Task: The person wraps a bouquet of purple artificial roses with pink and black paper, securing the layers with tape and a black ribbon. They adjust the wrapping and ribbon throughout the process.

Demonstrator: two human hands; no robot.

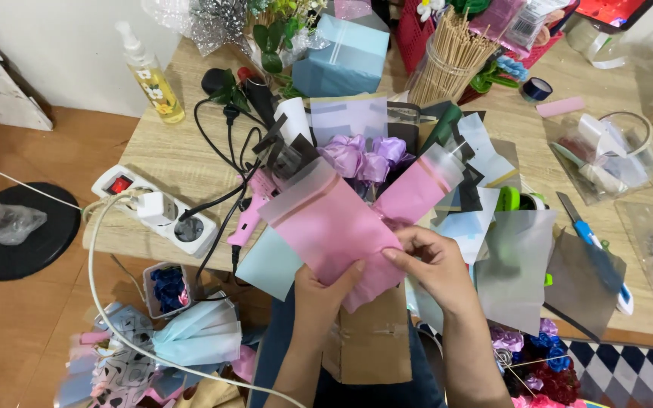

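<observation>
Both hands work a bouquet wrap of pink paper [334, 227], matte w/ a paler frosted band along its top edge, folded into a cone. Left hand [325, 291] has its grip clamped on the cone's lower part, thumb on front. Right hand [432, 261] pinches the paper's right fold w/ fingertips. Purple satin flowers [364, 157] poke out just above the pink paper, prob. ribbon roses. A pink glue gun [249, 214] lies just left of the paper on the wooden surface [160, 155]; a white power strip [156, 204] sits further left.
</observation>
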